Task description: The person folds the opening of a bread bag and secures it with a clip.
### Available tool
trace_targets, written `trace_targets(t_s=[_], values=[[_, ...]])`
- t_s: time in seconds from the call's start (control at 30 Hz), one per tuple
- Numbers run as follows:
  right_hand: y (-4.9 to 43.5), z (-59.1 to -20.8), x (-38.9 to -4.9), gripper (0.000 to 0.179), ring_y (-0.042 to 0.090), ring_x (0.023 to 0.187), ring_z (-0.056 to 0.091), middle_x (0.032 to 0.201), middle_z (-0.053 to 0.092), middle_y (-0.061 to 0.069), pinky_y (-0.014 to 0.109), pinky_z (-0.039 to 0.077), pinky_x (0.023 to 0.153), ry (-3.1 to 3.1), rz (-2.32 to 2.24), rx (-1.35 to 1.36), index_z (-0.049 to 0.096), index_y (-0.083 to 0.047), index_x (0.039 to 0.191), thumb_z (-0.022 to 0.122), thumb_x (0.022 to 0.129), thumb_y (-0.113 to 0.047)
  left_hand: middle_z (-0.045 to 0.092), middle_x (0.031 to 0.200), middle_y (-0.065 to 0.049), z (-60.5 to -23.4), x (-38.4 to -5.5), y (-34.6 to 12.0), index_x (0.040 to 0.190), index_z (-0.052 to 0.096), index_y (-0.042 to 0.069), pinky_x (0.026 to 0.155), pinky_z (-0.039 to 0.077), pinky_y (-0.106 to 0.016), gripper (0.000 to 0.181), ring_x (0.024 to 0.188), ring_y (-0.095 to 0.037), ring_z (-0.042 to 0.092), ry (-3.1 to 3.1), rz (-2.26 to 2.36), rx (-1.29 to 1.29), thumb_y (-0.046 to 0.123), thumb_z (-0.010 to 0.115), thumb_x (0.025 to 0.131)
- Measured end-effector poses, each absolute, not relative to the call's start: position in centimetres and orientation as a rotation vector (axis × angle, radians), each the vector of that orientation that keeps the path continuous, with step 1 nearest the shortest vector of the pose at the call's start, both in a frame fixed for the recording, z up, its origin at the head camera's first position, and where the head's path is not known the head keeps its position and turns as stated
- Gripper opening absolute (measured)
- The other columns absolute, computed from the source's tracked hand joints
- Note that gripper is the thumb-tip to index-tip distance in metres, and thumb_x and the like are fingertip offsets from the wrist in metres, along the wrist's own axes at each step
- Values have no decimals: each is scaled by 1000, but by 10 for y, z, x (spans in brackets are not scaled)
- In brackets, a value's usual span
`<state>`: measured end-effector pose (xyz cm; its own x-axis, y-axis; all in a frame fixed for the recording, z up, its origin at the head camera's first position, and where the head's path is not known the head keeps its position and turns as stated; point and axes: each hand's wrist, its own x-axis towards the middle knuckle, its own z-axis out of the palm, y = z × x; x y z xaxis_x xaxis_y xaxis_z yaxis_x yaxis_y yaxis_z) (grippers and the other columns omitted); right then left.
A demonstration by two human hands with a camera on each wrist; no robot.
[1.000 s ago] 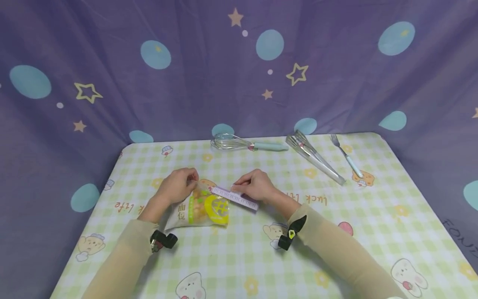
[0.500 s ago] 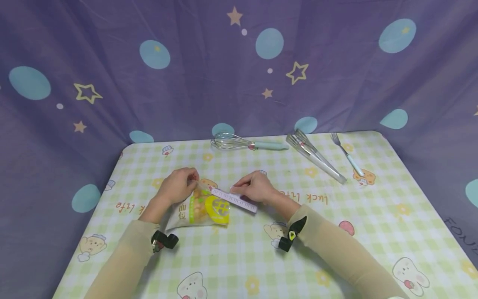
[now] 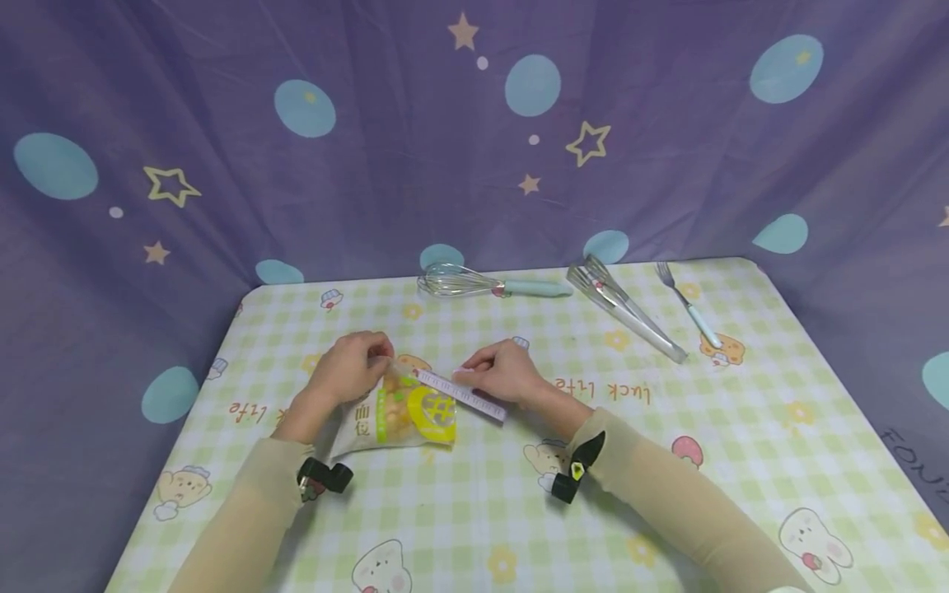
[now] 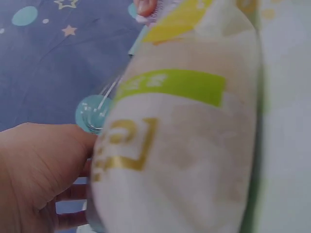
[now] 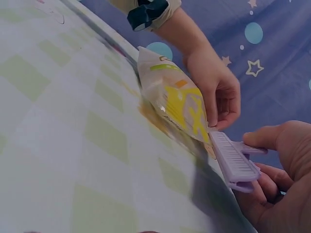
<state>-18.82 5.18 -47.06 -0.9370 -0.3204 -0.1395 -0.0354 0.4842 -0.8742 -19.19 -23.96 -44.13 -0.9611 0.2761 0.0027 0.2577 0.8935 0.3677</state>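
A clear plastic bag of small round bread-like pieces (image 3: 395,418), printed yellow and green, lies on the table in the head view. At its upper edge my left hand (image 3: 352,366) pinches the plastic between thumb and fingers. My right hand (image 3: 506,372) grips a long pale purple bag clip (image 3: 461,395) by its handle, thumb on one side and fingers on the other. In the right wrist view the clip (image 5: 234,160) reaches the bag's top corner, close to the left fingertips. Whether the plastic lies between its bars cannot be made out.
A whisk (image 3: 474,283) with a mint handle lies along the back edge. Metal tongs (image 3: 628,311) and a fork (image 3: 688,305) lie at the back right. Behind the checked tablecloth (image 3: 460,519) hangs a purple curtain (image 3: 415,165).
The right hand and the purple clip have shifted slightly left, along the bag's upper edge. The left hand keeps its pinch, and the bag has hardly moved.
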Motion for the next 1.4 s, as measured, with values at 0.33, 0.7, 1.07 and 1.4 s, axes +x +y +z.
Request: trace_targets(t_s=[0.33,0.7,1.07,1.4], values=[[53,-466,-187,22,8,64,65,78,78,-2,21,51,65,2482,-1382,-372,85,-11,98,85,91,-32,74,117,-12,-425,-178,-251,118,76,14,87,56,-55,21,109,-35,67,3007,608,424,22,67,101],[57,-466,-185,22,10,64,66,77,76,-2,23,52,65,2495,-1364,-375,84,-12,99,83,93,-33,69,128,-13,-417,-132,-242,131,74,12,78,60,-56,58,117,-40,62,3049,547,481,50,83,88],[62,-463,-185,21,10,63,64,76,74,-3,22,51,63,2504,-1295,-459,84,-13,101,81,94,-33,64,136,-15,-423,-116,-235,141,68,10,98,57,-59,88,122,-41,59,3032,487,499,54,96,71],[69,-462,-186,26,13,66,75,76,80,0,23,53,64,2251,-1333,-344,84,-8,106,85,91,-29,60,141,-17,-423,-122,-242,143,67,10,105,53,-61,85,130,-43,56,2959,517,593,48,97,73]])
